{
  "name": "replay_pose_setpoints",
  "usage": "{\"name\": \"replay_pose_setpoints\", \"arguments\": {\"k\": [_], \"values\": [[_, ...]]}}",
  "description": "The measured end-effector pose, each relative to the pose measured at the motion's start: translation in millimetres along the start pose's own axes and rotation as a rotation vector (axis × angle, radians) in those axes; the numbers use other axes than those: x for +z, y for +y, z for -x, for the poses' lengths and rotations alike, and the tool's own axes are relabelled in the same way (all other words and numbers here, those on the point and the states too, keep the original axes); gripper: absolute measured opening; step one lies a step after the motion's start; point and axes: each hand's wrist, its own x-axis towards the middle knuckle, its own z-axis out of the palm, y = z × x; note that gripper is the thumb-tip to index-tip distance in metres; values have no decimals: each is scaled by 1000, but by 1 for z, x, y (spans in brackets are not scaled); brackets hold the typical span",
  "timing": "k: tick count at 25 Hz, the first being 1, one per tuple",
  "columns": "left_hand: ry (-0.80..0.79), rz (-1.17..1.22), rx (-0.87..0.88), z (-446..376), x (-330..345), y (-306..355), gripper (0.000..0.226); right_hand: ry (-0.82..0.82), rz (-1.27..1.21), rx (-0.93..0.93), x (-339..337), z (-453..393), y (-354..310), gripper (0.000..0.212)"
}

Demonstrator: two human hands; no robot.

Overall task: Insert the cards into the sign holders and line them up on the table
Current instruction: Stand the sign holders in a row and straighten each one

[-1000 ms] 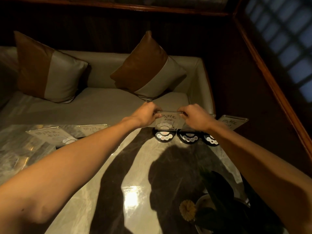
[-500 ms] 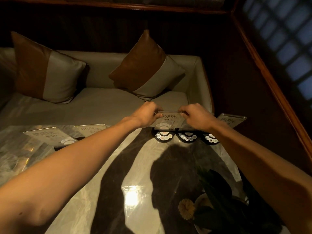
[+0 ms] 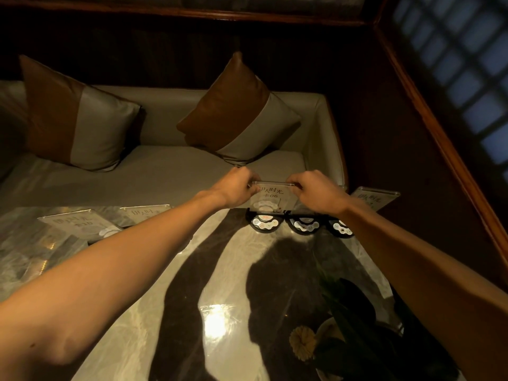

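While upright, sign holder [image 3: 270, 198] sits pinched between left hand [image 3: 236, 187] and right hand [image 3: 316, 189].

The upright sign holder [image 3: 270, 198] on the table's far edge shows Chinese characters above "卡06". Left of it, a flat-lying holder [image 3: 77, 225] reads a number like "10", blurred.

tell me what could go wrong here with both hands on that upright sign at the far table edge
1. Both hands, left and right, pinch only the top corners of the sign; an uneven push could tip it off its black base.
2. The bases sit close together, so a nudge might knock the neighbours out of line.
3. The row stands near the table edge by the sofa; a shove could send one over.
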Motion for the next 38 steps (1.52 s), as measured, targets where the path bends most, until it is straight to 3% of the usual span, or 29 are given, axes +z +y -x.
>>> {"name": "replay_pose_setpoints", "arguments": {"k": [9,12,15,17,20,23,25,28,31,38], "values": [[-7,28,2,0,-2,-4,20,-18,17,13,5,0,2,23],[-18,44,-1,3,-1,-3,30,-30,2,44,5,0,-2,25],[-38,74,-35,11,-8,-11,45,-47,60,55,0,2,-14,43],[-48,53,-44,24,-26,-21,47,43,152,-4,-4,0,-30,56],[-181,-16,-119,56,-63,-49,57,152,8,-113,-3,-12,-76,57],[-366,-175,-246,93,-89,-85,72,-4,-161,-183,19,-26,-132,56],[-395,-251,-291,114,-95,-104,69,-77,-135,-240,37,-32,-160,57],[-283,-371,-307,139,-95,-133,43,-133,-123,-267,66,-39,-194,51],[-118,-357,-321,152,-89,-147,21,-106,-106,-276,89,-45,-209,30],[117,-130,-190,135,-85,-135,17,3,-52,-203,57,-50,-183,20]]}}
